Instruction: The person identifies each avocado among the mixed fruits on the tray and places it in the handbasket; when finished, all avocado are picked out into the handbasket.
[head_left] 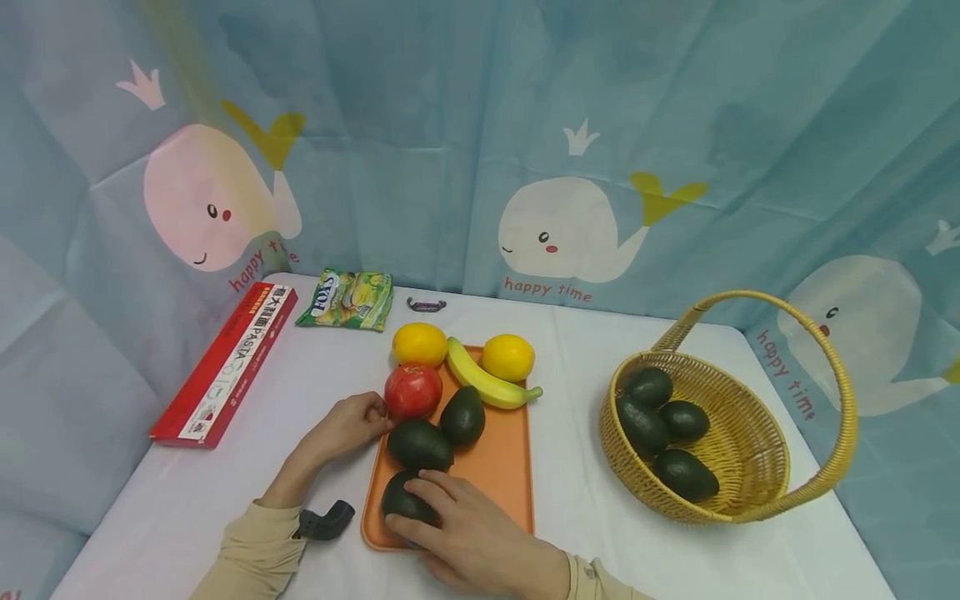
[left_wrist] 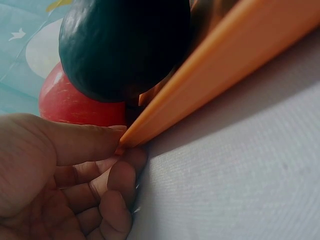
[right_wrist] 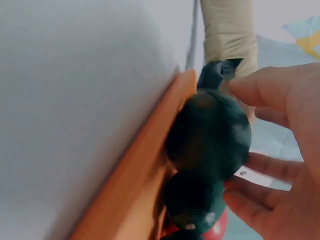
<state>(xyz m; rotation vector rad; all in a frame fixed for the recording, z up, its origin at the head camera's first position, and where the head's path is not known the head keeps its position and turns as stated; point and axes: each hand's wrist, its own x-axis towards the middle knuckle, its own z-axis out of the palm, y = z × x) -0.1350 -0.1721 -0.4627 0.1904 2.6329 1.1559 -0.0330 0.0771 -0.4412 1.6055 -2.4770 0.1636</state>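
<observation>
My left hand (head_left: 348, 429) pinches the left edge of an orange tray (head_left: 495, 467), thumb on the rim (left_wrist: 200, 75) and fingers curled beneath, beside a red pomegranate (head_left: 413, 391). On the tray's near left corner, my right hand (head_left: 480, 533) has its thumb and fingers around a dark green avocado (head_left: 401, 498); the right wrist view shows that avocado (right_wrist: 210, 135) between thumb and fingertips. Two more avocados, one in the middle left (head_left: 420, 446) and one farther back (head_left: 462, 417), lie beyond it. A banana (head_left: 487, 383) and two yellow lemons (head_left: 508, 357) occupy the tray's far end.
To the right stands a wicker basket (head_left: 742, 433) with a tall handle, holding several avocados (head_left: 686, 475). A red pasta box (head_left: 225, 367) lies at the left. Behind the tray are a green snack bag (head_left: 348, 300) and a small purple wrapped item (head_left: 426, 305).
</observation>
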